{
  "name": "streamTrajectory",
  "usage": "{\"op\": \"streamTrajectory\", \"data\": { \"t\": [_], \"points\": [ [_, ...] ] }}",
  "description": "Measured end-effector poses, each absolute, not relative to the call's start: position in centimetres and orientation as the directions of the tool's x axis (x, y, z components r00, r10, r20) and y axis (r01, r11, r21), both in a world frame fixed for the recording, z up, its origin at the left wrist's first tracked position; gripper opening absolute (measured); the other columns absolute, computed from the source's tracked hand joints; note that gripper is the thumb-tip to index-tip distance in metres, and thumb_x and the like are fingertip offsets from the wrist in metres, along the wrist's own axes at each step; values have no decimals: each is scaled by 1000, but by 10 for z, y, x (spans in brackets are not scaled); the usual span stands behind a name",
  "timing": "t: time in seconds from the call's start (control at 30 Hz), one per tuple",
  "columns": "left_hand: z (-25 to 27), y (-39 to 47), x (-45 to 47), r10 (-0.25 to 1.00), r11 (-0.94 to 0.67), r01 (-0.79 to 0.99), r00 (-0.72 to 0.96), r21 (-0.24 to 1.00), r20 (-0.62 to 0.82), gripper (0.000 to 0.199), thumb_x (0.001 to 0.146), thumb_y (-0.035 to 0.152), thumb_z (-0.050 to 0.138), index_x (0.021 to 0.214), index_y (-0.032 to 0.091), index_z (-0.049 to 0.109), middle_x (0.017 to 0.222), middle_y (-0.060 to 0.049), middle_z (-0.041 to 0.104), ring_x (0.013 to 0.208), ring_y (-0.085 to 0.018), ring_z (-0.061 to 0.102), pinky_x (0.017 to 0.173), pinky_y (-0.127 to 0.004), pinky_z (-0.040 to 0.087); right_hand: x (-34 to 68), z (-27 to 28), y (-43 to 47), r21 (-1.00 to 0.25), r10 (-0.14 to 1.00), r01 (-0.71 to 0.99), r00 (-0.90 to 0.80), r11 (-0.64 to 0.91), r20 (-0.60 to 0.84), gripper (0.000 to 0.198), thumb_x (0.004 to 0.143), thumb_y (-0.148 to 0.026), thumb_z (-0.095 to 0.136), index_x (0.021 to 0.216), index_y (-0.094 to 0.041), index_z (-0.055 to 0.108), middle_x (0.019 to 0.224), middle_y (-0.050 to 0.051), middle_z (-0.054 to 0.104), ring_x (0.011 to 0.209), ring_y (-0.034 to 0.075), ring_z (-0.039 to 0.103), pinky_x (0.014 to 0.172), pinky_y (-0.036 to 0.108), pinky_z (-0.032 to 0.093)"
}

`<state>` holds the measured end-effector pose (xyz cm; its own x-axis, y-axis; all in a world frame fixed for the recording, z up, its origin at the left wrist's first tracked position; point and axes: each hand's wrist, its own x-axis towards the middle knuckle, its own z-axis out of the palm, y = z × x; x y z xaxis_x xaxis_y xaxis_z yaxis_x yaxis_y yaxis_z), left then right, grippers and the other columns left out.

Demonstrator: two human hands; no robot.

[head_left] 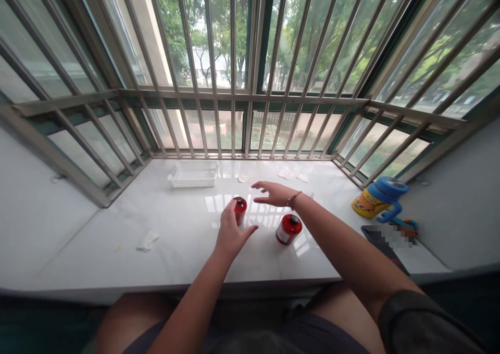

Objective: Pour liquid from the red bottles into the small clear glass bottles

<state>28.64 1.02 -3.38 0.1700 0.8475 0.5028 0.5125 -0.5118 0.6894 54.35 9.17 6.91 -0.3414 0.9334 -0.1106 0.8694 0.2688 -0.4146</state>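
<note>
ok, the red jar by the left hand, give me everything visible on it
The small red translucent jar with a dark cap stands upright on the glossy white marble sill, in front of the white plastic basket. The left hand touches its left side, partly hiding it. The right hand hovers open just beyond, apart. A second red jar with a label sits tilted to its right, not touching.

Left hand [230, 231] at red jar [239, 210], right hand [273, 193] open
</note>
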Motion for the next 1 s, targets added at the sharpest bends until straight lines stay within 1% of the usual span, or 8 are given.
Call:
{"op": "streamTrajectory", "data": {
  "t": [0.1, 0.17, 0.27, 0.4, 0.57, 0.73, 0.87, 1.0],
  "points": [
    [-34, 30, 288, 854, -485, 538, 122, 689, 506, 96, 79, 44, 93, 156, 27, 38, 164, -21, 46, 157, -43, 41, 127, -66, 37, 589, 79, 93, -307, 991, 946, -127, 105, -51, 62, 101, -59, 67, 153, -26, 56, 153, 17, 60, 139, 35, 60, 117, 50, 47],
    [-35, 44, 287, 864, -468, 541, 114, 699, 490, 91, 78, 41, 94, 152, 27, 43, 161, -19, 50, 156, -42, 44, 125, -65, 39, 625, 79, 93, -216, 996, 974, 60, -74, -70, 62, 100, -53, 72, 148, -16, 59, 149, 25, 59, 138, 41, 60, 115, 59, 47],
    [-37, 61, 284, 872, -458, 522, 104, 720, 479, 77, 80, 35, 90, 143, 28, 48, 148, -15, 60, 144, -38, 56, 119, -61, 47, 665, 68, 86, -107, 954, 958, 247, -267, -169, 49, 101, -45, 73, 139, -16, 64, 141, 17, 66, 126, 33, 67, 107, 57, 55],
    [-38, 67, 281, 888, -423, 521, 74, 742, 454, 54, 85, 32, 81, 130, 27, 52, 129, -11, 66, 122, -32, 67, 106, -53, 56, 686, 46, 78, -65, 905, 938, 308, -340, -292, 37, 104, -42, 70, 134, -19, 66, 134, 10, 68, 113, 24, 71, 97, 46, 62],
    [-38, 54, 271, 902, -411, 545, 129, 731, 412, 49, 87, 34, 77, 128, 27, 51, 126, -9, 66, 114, -30, 68, 98, -48, 59, 670, 36, 86, -131, 912, 948, 232, -290, -338, 39, 105, -43, 69, 135, -19, 65, 132, 10, 69, 111, 24, 71, 95, 45, 63],
    [-34, 41, 257, 886, -426, 585, 115, 690, 449, 46, 87, 33, 75, 127, 27, 53, 125, -9, 67, 114, -30, 68, 101, -48, 59, 614, 38, 101, -284, 932, 958, -56, -51, -357, 47, 103, -53, 68, 138, -23, 66, 130, 9, 73, 113, 26, 72, 98, 45, 59],
    [-32, 35, 238, 884, -405, 621, 78, 671, 462, 44, 88, 34, 74, 127, 27, 54, 124, -8, 67, 113, -30, 69, 101, -49, 59, 571, 53, 101, -386, 897, 913, -276, 133, -344, 71, 93, -66, 74, 156, -39, 54, 141, 5, 72, 120, 27, 73, 100, 37, 56],
    [-31, 30, 211, 888, -362, 649, 22, 669, 459, 44, 88, 36, 74, 126, 27, 55, 126, -8, 66, 115, -31, 69, 101, -50, 60, 565, 72, 82, -382, 898, 903, -324, 198, -299, 95, 84, -78, 75, 164, -36, 43, 153, 10, 64, 131, 34, 67, 106, 43, 53]
  ]
}}
